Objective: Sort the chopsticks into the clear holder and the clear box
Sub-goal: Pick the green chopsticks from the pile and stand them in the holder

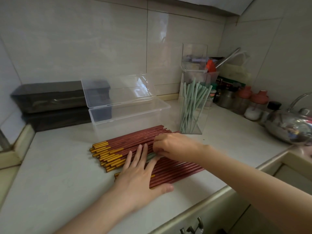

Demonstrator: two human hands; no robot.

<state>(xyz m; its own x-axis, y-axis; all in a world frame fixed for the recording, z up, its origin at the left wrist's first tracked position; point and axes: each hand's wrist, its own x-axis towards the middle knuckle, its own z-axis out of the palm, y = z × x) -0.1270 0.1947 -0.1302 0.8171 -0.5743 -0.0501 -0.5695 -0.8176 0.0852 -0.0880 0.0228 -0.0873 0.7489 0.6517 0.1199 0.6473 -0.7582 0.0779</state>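
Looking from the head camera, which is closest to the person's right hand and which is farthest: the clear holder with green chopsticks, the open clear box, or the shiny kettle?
From the right hand:
1. Clear holder, standing just behind the hand, slightly to its right.
2. Clear box, lid open, behind and to the left.
3. Kettle, far right by the sink.

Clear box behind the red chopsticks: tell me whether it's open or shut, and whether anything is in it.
Open: the clear box has its lid tilted back towards the wall. It looks empty.

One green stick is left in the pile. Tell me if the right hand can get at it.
Probably yes: the right hand is already on the green chopstick, which lies exposed among the red chopsticks; the left hand presses flat beside it.
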